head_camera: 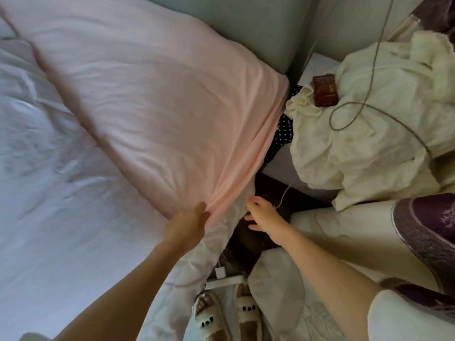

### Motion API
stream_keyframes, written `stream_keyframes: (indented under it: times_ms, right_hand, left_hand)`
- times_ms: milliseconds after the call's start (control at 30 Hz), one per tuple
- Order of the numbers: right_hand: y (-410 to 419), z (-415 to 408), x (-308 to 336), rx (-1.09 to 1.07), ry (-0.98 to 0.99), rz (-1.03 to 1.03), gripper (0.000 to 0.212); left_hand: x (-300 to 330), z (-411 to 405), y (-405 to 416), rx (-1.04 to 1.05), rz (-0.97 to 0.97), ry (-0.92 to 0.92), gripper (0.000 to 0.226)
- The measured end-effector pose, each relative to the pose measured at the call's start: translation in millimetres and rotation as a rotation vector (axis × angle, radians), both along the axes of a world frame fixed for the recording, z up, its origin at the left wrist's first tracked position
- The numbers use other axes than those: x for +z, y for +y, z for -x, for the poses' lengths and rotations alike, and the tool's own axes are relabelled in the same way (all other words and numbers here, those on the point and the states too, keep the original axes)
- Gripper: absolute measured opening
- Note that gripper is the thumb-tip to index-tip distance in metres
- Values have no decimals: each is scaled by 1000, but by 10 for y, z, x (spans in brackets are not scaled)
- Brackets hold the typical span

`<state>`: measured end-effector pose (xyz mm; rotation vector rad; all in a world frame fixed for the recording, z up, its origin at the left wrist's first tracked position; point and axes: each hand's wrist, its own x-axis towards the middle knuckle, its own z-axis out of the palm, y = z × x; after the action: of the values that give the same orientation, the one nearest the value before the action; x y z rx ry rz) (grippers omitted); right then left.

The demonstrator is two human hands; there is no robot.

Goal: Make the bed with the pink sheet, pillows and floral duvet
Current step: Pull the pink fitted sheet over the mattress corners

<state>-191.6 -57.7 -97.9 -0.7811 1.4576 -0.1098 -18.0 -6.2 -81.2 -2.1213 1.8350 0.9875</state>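
1. Left hand (188,223): grip closed on a bunched edge of the pink sheet (157,99), at the near side edge of the bed; folds fan away from the pinch.
2. Right hand (262,214): fingers spread, holding nothing, just beside the sheet's hanging edge, over the dark gap next to the bed.
3. Pink sheet runs up and away from the grip, covering the far corner of the mattress (49,193) against the grey headboard (234,23); the nearer, left part of the mattress is bare white.
4. Right of the gap: a heap of cream bedding (364,134) with a small dark red box (325,91) and a looped cable (369,104) on it.
5. Purple patterned fabric (428,227) lies near right.
6. Below: feet in white slippers (247,313) on the floor.
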Motion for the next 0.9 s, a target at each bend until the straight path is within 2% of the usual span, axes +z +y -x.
stream_keyframes:
  times_ms: [100, 167, 200, 267, 367, 500, 600, 733, 833, 900]
  right_hand:
    - [25, -96, -75, -132, -257, -216, 49]
    - [29, -230, -108, -261, -398, -257, 45]
    - [23, -299, -107, -328, -399, -238, 42]
    - [-2, -404, -118, -417, -282, -134, 39]
    - [-30, -393, -78, -378, -131, -7, 34]
    - [20, -193, -77, -303, -53, 3, 34]
    - [124, -141, -82, -317, -14, -5, 33]
    - [164, -142, -31, -469, -75, -64, 32]
    - [168, -161, 33, -591, -125, -129, 35]
    - [187, -143, 34, -609, -119, -123, 35]
  left_hand:
    - [32, 73, 11, -44, -40, 89, 28]
    - [41, 77, 16, -58, -35, 114, 26]
    - [43, 72, 17, -52, -30, 126, 25]
    - [61, 76, 9, -27, -26, 153, 24]
    - [69, 101, 56, 34, 35, 159, 34]
    - [-6, 24, 220, 22, -54, -107, 65]
    - [3, 14, 343, -129, -94, -312, 75]
    - [143, -123, 451, -373, -17, -555, 76]
    - [302, -242, 461, -453, 0, -589, 71]
    - [337, -321, 424, -457, 32, -592, 58]
